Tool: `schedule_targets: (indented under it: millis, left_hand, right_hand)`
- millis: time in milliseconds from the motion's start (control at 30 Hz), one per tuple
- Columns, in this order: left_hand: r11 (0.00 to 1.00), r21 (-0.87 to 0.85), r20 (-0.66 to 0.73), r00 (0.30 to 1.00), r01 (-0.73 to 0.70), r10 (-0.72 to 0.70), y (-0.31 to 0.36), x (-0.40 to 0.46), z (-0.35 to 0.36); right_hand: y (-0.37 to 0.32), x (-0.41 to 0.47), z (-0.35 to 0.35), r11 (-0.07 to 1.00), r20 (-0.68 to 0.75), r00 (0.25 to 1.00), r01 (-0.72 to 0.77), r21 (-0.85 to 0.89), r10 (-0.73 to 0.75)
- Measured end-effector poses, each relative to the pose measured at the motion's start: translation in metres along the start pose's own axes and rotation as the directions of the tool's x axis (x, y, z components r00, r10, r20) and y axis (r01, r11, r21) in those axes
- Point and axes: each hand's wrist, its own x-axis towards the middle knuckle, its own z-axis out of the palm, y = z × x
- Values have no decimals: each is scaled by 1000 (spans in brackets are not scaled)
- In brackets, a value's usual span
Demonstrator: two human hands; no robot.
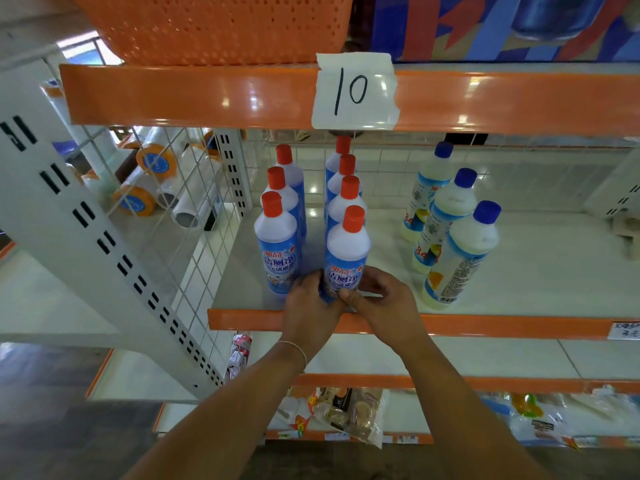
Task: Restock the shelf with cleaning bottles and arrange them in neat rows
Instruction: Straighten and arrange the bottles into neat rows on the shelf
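Right now the front red-capped bottle (347, 251) stands at the shelf's front edge (485, 325), heading the right-hand row of four red caps. Both hands clamp its base: the left hand (308, 306) wraps the left side, and the right hand (384, 303) pinches the lower right with thumb and fingers. The likely step is squaring this bottle to its row. To do it well, keep the base flat on the shelf, turn it so the label faces straight out like the neighbouring front bottle (277, 247) of the left row, and level its face with that one. Push low, not at the cap, or it could tip into the bottles behind. Three blue-capped bottles (450, 223) stand well apart toward the right, running diagonally and needing straightening later.
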Motion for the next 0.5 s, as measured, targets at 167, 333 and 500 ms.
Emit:
schedule_targets:
  millis: [167,333,500]
  left_hand:
    - [999,-43,124,992,10,-5,-2,-1,-1]
    - [998,-46,186,982,35,-26,-3,-3,2]
    - [998,-61,167,986,-12,22,-6,-3,3]
  right_hand:
    - [2,-2,5,1000,-61,998,4,-23,-5]
    - [15,-4,9,993,14,999,-42,-114,44]
    - [21,-3,4,997,13,998,-63,-41,63]
